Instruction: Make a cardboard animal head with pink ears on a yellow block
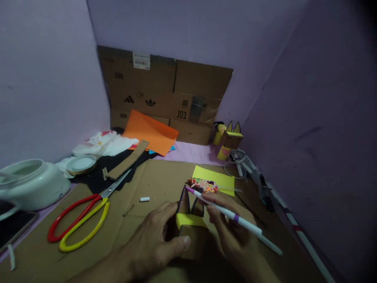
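My left hand grips a small brown cardboard figure with a yellow band and two pointed, dark-edged ears. Between the thumb and fingers of my right hand is a white marker with a purple tip and a purple ring. The marker's tip touches or nearly touches the top of the figure's left ear; which of these I cannot tell. Just beyond the ears, a colourful patterned item lies on a yellow paper sheet.
Red-and-yellow-handled scissors lie on the left, near a cardboard strip and a white pot. A white marker cap is on the cardboard. Orange paper leans at the back, with a finished-looking eared figure at the back right.
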{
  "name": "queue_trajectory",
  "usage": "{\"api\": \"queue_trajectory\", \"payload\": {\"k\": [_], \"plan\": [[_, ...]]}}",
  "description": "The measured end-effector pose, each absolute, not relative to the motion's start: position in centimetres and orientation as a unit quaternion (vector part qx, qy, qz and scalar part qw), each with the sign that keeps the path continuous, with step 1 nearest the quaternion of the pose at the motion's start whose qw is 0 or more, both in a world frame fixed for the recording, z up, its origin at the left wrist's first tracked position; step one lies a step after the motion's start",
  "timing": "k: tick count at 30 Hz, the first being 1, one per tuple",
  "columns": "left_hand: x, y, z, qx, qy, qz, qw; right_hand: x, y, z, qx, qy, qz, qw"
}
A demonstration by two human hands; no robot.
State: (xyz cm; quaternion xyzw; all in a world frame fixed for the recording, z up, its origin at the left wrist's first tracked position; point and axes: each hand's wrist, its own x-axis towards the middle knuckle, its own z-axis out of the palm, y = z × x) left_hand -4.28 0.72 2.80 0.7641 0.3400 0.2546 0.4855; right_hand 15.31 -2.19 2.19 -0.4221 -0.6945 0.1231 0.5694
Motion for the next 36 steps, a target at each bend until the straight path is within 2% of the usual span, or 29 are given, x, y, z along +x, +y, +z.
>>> {"api": "queue_trajectory", "payload": {"k": [20,36], "plan": [[-4.3,0.7,2.3,0.764,0.338,0.264,0.482,15.2,-2.2,2.0,-0.418,-0.678,0.155,0.585],[-4.1,0.7,2.4,0.757,0.337,0.270,0.490,15.4,-2.1,2.1,-0.420,-0.689,0.128,0.577]]}}
